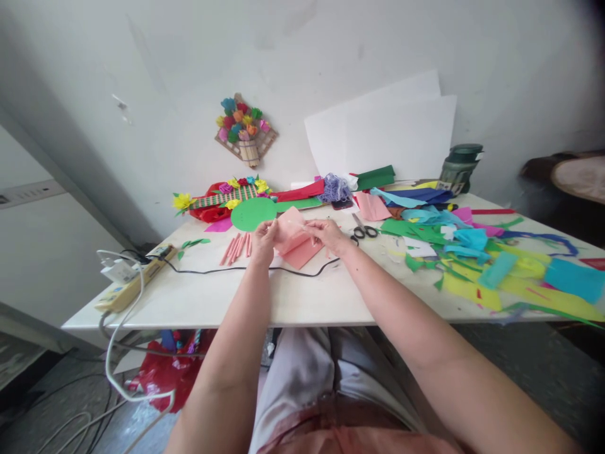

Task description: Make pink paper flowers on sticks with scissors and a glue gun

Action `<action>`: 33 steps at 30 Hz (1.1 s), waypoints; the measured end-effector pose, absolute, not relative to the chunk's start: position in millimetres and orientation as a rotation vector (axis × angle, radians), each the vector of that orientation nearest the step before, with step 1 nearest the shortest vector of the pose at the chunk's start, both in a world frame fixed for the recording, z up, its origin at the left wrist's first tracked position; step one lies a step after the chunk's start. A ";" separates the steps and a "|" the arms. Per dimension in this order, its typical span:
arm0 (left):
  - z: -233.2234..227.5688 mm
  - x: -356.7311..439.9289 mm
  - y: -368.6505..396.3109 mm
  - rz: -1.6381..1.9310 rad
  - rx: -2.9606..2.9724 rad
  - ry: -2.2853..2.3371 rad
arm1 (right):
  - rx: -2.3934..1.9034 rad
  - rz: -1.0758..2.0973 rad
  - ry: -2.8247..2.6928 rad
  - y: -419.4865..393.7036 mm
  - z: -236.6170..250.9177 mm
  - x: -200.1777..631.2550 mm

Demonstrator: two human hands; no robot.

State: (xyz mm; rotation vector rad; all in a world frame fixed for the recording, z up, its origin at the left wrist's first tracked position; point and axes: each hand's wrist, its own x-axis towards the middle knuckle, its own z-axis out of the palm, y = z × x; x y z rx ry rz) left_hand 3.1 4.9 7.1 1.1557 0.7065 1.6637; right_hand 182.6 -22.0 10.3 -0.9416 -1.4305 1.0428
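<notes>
Both hands up over the middle of the white table (293,296), working on a pink paper sheet (295,243). Left hand (263,243) closed on the sheet's left edge, fingers curled in around it. Right hand (328,234) pinching the top right part of the same sheet, thumb and fingertips pressed together on it. Sheet partly lifted and folded, lower corner resting on the tabletop, right above a black cable (265,270) snaking across the near side.

Just left of the left hand: a small bunch of pink rolled paper sticks (236,247), lying flat. Just right of the right hand: black-handled scissors (362,230), blades pointing away. Beyond the sheet, a green paper circle (250,214), and behind that a red and green craft piece with paper flowers (222,198) against the wall.

Far left edge of the table: a yellowish power strip (130,284) with a white plug and white cord hanging off toward the floor. Right half: a big messy heap of coloured paper scraps (482,258), mostly yellow, green, turquoise and blue. White sheets (392,139) propped against the wall at the back, a dark green jar-like container (460,165) next to them; possibly a label on it, too blurry to read. No legible writing anywhere. Paper flower basket decoration (243,129) stuck on the wall above. Red plastic bag (165,375) under the table, near left.
</notes>
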 end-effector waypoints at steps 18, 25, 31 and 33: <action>13.7 -14.4 -3.9 1.162 1.247 0.761 | -0.767 0.701 -1.804 -36.9 25.0 181.1; 9.9 -10.4 -3.9 1.297 1.364 0.719 | -0.862 0.886 -1.747 -37.0 23.2 183.0; 13.8 -6.7 -8.0 1.300 1.374 0.707 | -0.894 0.936 -1.679 -33.3 22.4 187.9; 14.2 -6.1 -9.2 1.283 1.393 0.743 | -0.890 0.898 -1.631 -31.9 23.0 187.8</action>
